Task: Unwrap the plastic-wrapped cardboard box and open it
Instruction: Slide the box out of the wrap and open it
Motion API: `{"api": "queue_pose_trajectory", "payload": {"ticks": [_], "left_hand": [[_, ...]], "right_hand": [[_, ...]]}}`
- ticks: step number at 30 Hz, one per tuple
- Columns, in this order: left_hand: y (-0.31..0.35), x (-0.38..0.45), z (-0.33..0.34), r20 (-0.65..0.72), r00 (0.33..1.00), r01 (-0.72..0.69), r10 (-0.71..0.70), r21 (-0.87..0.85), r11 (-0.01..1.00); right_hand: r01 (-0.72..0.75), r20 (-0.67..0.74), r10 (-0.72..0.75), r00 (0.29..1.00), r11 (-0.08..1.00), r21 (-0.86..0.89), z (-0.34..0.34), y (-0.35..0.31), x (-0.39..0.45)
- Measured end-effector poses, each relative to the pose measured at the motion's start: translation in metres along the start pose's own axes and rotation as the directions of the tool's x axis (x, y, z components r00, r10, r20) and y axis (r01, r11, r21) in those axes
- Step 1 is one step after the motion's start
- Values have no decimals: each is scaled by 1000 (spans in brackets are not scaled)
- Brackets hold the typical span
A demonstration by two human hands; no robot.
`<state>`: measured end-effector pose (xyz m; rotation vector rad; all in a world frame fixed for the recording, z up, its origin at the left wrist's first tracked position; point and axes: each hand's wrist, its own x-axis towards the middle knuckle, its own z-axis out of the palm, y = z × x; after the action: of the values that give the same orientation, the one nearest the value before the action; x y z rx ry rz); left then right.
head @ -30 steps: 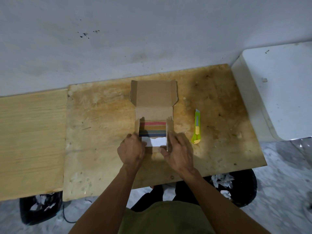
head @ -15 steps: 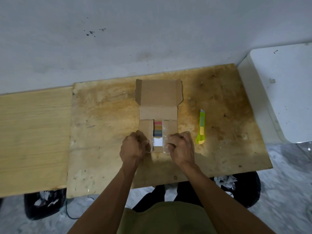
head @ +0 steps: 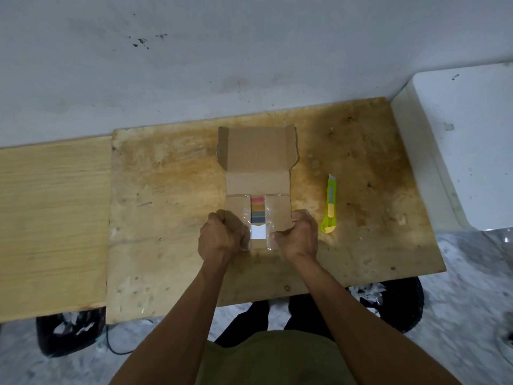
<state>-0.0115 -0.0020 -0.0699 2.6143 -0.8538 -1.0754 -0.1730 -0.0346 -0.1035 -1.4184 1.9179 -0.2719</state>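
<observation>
A small cardboard box (head: 256, 182) lies on the stained wooden board (head: 172, 195), its lid folded back toward the wall. Its two side flaps are folded inward over the opening, with clear plastic film (head: 268, 226) still clinging to them. Between the flaps shows a strip of coloured layers and a white card (head: 258, 215). My left hand (head: 220, 236) grips the box's left near corner with curled fingers. My right hand (head: 298, 234) grips the right near corner, thumb on the right flap.
A green and yellow utility knife (head: 330, 208) lies right of the box. A pale wooden plank (head: 52, 212) adjoins the board on the left, a white block (head: 466, 140) on the right. Black bins with paper scraps (head: 72, 333) stand under the table.
The side flaps, upright a second ago, have been folded inward over the coloured contents. Both hands slid outward to the box's near corners.
</observation>
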Motion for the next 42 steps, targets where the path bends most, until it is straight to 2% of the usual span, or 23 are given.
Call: {"api": "queue_pose_trajectory", "payload": {"ticks": [6,12,19,24,30,33,35,39,42], "left_hand": [[-14,-12,1,54,998,-25,21,77,997],[-5,-1,-3,14,984,-178,180,246,953],[12,31,-24,74,977,-208,198,163,964],[18,51,-33,145,958,-270,247,169,948],[21,73,-31,146,915,-390,375,92,916],[23,79,-29,149,887,-440,437,-10,898],[23,79,-26,167,885,-426,434,-84,901],[27,72,-25,169,895,-365,413,-253,896],[28,60,-25,95,895,-377,436,-360,853]], "right_hand": [[41,31,-41,999,999,-3,-5,15,-6],[72,76,-66,995,994,-77,-16,5,4],[193,137,-178,975,976,-106,-28,-7,31],[248,245,-209,947,959,-140,-37,-24,52],[225,279,-185,942,967,-117,-33,-34,73],[249,279,-253,926,967,49,-29,-38,76],[235,277,-268,923,961,146,-33,-40,73],[257,241,-307,921,941,220,-39,-42,65],[264,194,-309,931,938,226,-35,-38,58]]}}
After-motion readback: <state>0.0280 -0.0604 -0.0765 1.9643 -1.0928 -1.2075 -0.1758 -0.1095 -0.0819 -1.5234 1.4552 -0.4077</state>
